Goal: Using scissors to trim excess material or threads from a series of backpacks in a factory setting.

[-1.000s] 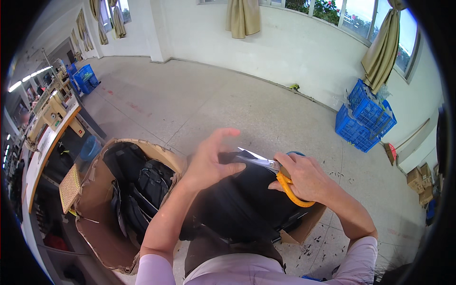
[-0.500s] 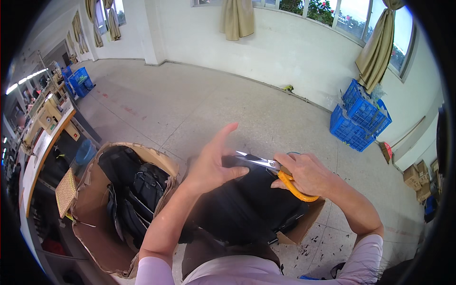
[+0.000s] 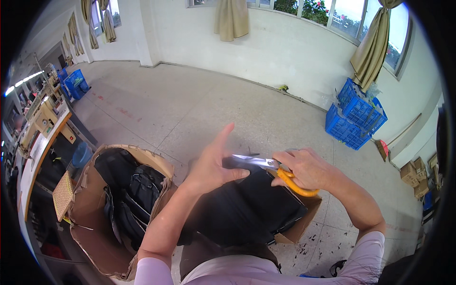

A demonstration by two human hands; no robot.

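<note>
My right hand [image 3: 311, 170] is closed on a pair of scissors [image 3: 298, 186] with orange handles and silver blades. The blades point left, reaching my left hand [image 3: 209, 168], and are blurred. The thumb and forefinger of that left hand are spread apart, with the thumb stretched toward the right under the blades; its other fingers are mostly hidden. Below both hands lies a large black fabric piece, like a bag [image 3: 237, 209]. It rests over an open cardboard box [image 3: 304, 221], whose right side shows.
To my left stands a torn cardboard carton [image 3: 90, 228] holding several black bags [image 3: 145, 183]. Beyond it are a woven stool top [image 3: 63, 195], a blue bucket [image 3: 81, 156] and a sewing table [image 3: 45, 147]. Blue crates [image 3: 354, 123] are stacked by the wall. Dark scraps [image 3: 308, 242] litter the floor.
The scissor blades have dipped slightly and look closer together. Small dark scraps now show just beyond the blades. My left hand has hardly moved; the whole view has shifted a little.
</note>
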